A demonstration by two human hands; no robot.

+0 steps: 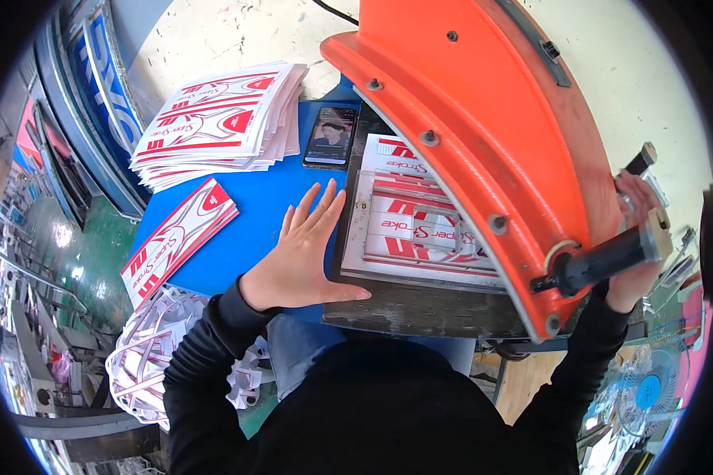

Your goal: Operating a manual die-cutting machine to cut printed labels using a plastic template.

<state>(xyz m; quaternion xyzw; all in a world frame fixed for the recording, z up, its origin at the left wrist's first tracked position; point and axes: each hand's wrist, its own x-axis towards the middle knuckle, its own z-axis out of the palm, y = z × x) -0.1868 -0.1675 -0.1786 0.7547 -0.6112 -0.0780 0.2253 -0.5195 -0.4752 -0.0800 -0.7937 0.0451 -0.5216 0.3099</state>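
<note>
Orange-red metal is seen in the broad swing arm [483,134] of a press, which is held partly across a dark board [420,309]. On the board, red-and-white printed sheets [396,226] are laid, and over them a clear framed plate [432,209] with a small loop handle is set. The far right of plate and sheets is hidden by the arm.

The left hand [293,261] is spread open with nothing held: its thumb is laid over the board's near left part, and its fingers are pointed away, just beside the plate's left edge. The right hand [632,286] is placed at the outer end of the arm, partly covered by a black handle [606,257]; whether its fingers are closed on anything cannot be told.

To the left, on a blue table [253,214], a tall pile of uncut-looking prints [214,119] is kept, with a small bundle of narrow printed pieces [178,241] nearer the body. A phone [330,136] is propped or laid between pile and board. Below, white paper offcuts [146,364] are gathered.

The step in hand is judged to be the bringing of the arm over the plated sheets. For the next move, plate and sheets should be kept aligned, and the left hand well clear of the arm.
</note>
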